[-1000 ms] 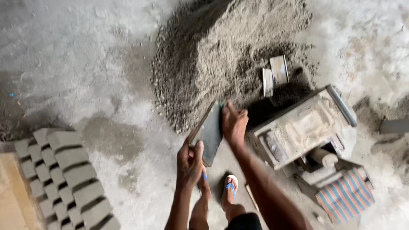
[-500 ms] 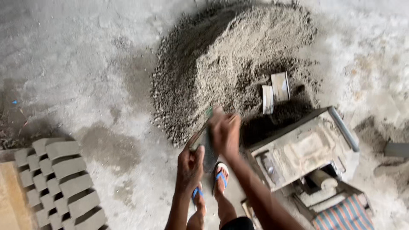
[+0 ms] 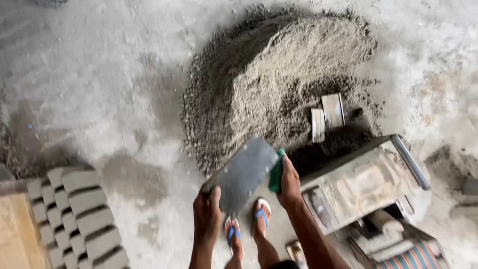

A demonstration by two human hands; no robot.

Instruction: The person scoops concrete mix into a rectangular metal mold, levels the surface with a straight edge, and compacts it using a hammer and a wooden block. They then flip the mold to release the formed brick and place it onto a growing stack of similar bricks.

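Note:
A flat dark grey metal plate is held tilted in front of me, just above my feet in blue sandals. My left hand grips the plate's lower left corner. My right hand holds its right edge, together with a green piece pressed against the plate. Beyond the plate lies a big heap of grey sand mix.
A dusty metal block-moulding machine stands right of my right arm, with a striped cloth at its base. Two small metal pieces stick out of the heap. Rows of grey moulded blocks lie lower left beside a wooden board.
The view has shifted and my feet have stepped. The plate has turned from nearly edge-on to showing its broad face, and both hands have lowered slightly with it.

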